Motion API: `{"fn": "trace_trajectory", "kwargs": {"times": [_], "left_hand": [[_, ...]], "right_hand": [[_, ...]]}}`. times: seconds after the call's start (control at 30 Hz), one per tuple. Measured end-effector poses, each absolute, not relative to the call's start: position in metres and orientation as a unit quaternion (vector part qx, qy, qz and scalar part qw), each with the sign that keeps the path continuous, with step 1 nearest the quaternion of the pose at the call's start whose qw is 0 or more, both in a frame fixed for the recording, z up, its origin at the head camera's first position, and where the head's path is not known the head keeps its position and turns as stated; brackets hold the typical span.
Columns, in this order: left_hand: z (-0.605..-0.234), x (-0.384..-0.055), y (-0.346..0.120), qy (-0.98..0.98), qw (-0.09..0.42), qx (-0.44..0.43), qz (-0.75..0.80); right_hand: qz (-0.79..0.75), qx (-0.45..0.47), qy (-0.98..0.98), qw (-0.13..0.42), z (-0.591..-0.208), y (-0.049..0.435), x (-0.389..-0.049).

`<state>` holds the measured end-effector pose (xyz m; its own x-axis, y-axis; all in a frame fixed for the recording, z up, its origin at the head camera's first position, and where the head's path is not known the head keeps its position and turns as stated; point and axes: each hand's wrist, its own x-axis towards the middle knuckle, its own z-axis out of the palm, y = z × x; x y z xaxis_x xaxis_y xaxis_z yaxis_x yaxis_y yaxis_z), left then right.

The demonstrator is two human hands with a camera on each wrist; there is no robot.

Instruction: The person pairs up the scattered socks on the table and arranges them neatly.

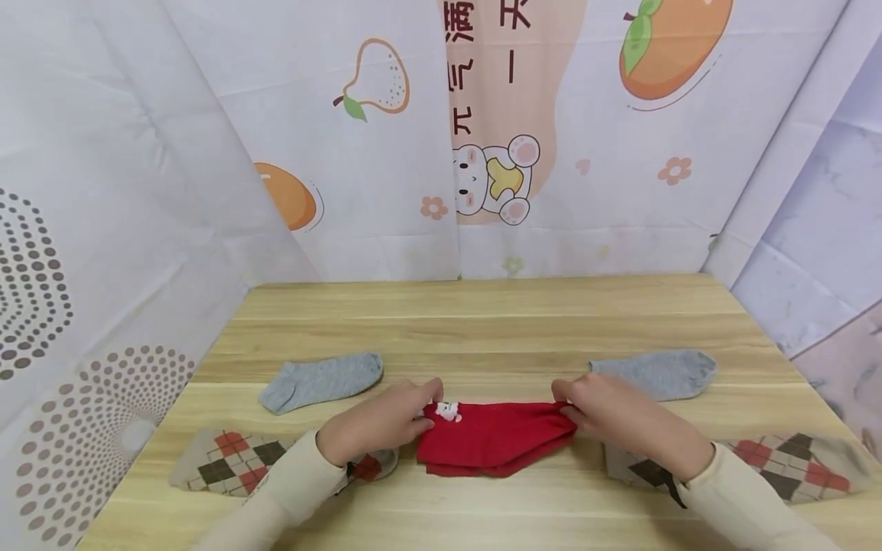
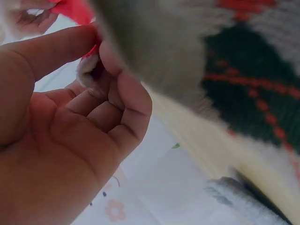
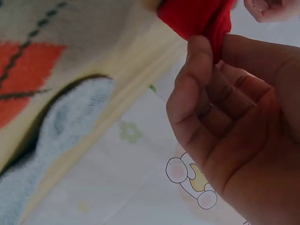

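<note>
A red sock (image 1: 492, 436) with a small white cartoon patch stretches between both hands above the wooden table, its lower edge showing more than one layer. My left hand (image 1: 386, 413) pinches the end beside the patch between thumb and fingers. At the opposite end, my right hand (image 1: 623, 409) pinches a gathered corner. The right wrist view shows the red fabric (image 3: 199, 16) caught between thumb and index finger, with the other fingers curled. Under the left forearm lies an argyle sock (image 1: 230, 463), partly hidden; another argyle sock (image 1: 792, 463) lies beneath the right forearm.
Beyond the left hand a grey ankle sock (image 1: 327, 381) lies flat, and a second grey sock (image 1: 661, 373) lies behind the right hand, partly covered by it. A printed white curtain (image 1: 386, 191) hangs along the back edge of the wooden table (image 1: 482, 329) and at both sides.
</note>
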<state>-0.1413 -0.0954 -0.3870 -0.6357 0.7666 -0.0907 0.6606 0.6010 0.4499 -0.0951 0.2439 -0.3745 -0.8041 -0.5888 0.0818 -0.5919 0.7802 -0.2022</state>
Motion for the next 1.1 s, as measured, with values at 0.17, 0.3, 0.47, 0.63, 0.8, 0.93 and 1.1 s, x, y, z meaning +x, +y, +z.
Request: {"fn": "trace_trajectory", "kwargs": {"times": [0.17,0.3,0.47,0.63,0.8,0.93,1.1], "left_hand": [[-0.388,-0.138,-0.096,0.895,0.082,0.411,0.150],[-0.377,-0.125,-0.092,0.913,-0.028,0.403,0.061],[-0.368,-0.099,-0.078,0.890,-0.065,0.451,0.003],[-0.373,-0.081,-0.071,0.875,0.021,0.484,0.006],[-0.379,-0.076,-0.073,0.872,0.093,0.479,0.033],[-0.379,-0.076,-0.075,0.872,0.105,0.475,0.047],[-0.381,-0.081,-0.071,0.866,0.099,0.488,0.053]], "right_hand": [[0.096,0.315,-0.944,0.023,-0.375,0.242,-0.096],[0.081,0.313,-0.944,0.070,-0.363,0.238,-0.090],[0.073,0.369,-0.915,0.149,-0.360,0.218,-0.075],[0.068,0.422,-0.903,0.054,-0.377,0.195,-0.056],[0.079,0.378,-0.922,-0.038,-0.391,0.193,-0.039],[0.095,0.373,-0.922,-0.033,-0.393,0.197,-0.036],[0.117,0.357,-0.925,-0.056,-0.391,0.202,-0.037]]}}
